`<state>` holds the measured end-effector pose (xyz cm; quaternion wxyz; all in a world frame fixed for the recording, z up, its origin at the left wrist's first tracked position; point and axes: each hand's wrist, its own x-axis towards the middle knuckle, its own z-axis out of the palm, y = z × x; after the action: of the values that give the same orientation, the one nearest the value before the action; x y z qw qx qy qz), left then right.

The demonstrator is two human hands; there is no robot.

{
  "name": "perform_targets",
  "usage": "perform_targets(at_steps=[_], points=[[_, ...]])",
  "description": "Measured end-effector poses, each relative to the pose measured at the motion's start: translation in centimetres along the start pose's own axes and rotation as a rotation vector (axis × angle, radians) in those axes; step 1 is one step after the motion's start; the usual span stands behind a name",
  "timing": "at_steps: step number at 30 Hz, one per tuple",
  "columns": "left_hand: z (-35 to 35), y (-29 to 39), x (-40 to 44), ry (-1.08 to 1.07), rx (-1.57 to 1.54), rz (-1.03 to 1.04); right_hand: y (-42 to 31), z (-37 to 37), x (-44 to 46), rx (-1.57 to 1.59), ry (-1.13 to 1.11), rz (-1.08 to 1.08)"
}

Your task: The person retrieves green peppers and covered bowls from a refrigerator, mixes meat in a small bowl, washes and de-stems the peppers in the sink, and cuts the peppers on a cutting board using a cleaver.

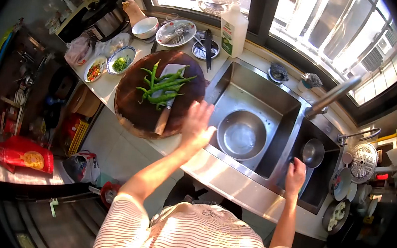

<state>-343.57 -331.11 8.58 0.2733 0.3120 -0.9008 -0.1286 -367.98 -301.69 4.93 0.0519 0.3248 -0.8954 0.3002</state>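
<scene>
My left hand [199,125] is open, fingers spread, at the right edge of a round wooden chopping board [131,111]. On the board lie several long green peppers [164,88], partly over the pale blade of a cleaver with a wooden handle [162,121]. My right hand [295,177] is closed over the near part of the smaller right sink basin [317,193]. A bluish edge shows beside its fingers; what they hold, if anything, is hidden. Just beyond it sits a small metal bowl [313,153]. In the left basin rests a large metal bowl [242,135].
A faucet [333,97] reaches over the sink. Behind the board stand a white bottle [234,28], a plate [176,31] and a white bowl [145,27]. Dishes of chopped greens [120,62] and chopped red pieces [94,70] are at its left. A pan [337,216] stands far right.
</scene>
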Motion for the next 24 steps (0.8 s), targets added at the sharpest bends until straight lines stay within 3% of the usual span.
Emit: perform_targets(at_steps=[2, 5, 6, 8, 10, 12, 16, 17, 24], points=[[-5.6, -3.9, 1.3, 0.014, 0.15, -0.03, -8.5, 2.3, -0.3, 0.194, -0.119, 0.023], [-7.9, -11.7, 2.9, -0.203, 0.207, -0.33, -19.8, 7.4, -0.9, 0.501, -0.234, -0.301], [-8.3, -13.6, 3.8, -0.275, 0.174, -0.414, -23.4, 9.5, -1.2, 0.531, -0.277, -0.294], [-8.7, -16.3, 5.7, -0.353, 0.11, -0.443, -29.5, 12.7, -1.2, 0.562, -0.236, -0.457], [-8.7, -17.9, 7.3, -0.463, 0.099, -0.419, -34.0, 14.6, -1.2, 0.545, -0.331, -0.422], [-8.4, -19.0, 8.4, -0.585, 0.142, -0.347, -35.7, 17.2, -0.8, 0.58, -0.244, -0.486], [-7.7, -21.1, 8.8, -0.497, 0.125, -0.116, -37.2, 19.7, 0.2, 0.522, -0.267, -0.39], [-7.5, -21.2, 8.8, -0.376, 0.151, -0.042, -37.3, 19.9, 0.4, 0.51, -0.306, -0.359], [-7.8, -20.6, 11.1, -0.433, 0.21, -0.109, -37.3, 20.6, -0.1, 0.513, -0.223, -0.316]])
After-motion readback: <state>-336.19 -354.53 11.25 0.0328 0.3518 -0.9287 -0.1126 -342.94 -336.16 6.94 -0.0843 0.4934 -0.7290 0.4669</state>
